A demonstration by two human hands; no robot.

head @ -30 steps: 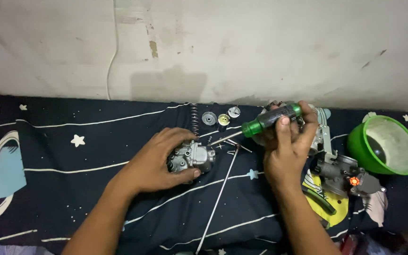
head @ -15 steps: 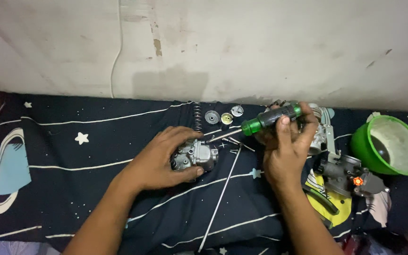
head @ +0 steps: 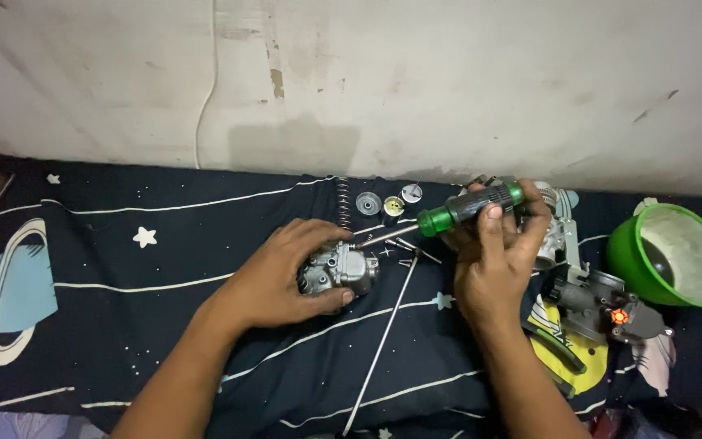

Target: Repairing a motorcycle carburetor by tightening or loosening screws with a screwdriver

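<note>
My left hand [head: 282, 276] grips a small grey metal carburettor body [head: 343, 268] and holds it down on the dark star-patterned cloth [head: 123, 284]. My right hand [head: 493, 260] is closed round a screwdriver with a green and black handle [head: 469, 207]. The screwdriver's metal shaft [head: 383, 236] slants down to the left and its tip meets the top right of the carburettor body.
A thin metal rod [head: 383, 341] lies on the cloth below the hands. A spring [head: 343, 203], small round metal parts [head: 369, 203] and loose screws [head: 408, 248] lie behind. At the right are a green bowl [head: 676, 256], another carburettor assembly [head: 603, 305] and yellow-handled pliers [head: 554, 349]. A white wall stands behind.
The view has shifted slightly. Both hands keep their grips; the screwdriver tip stays at the carburettor body.
</note>
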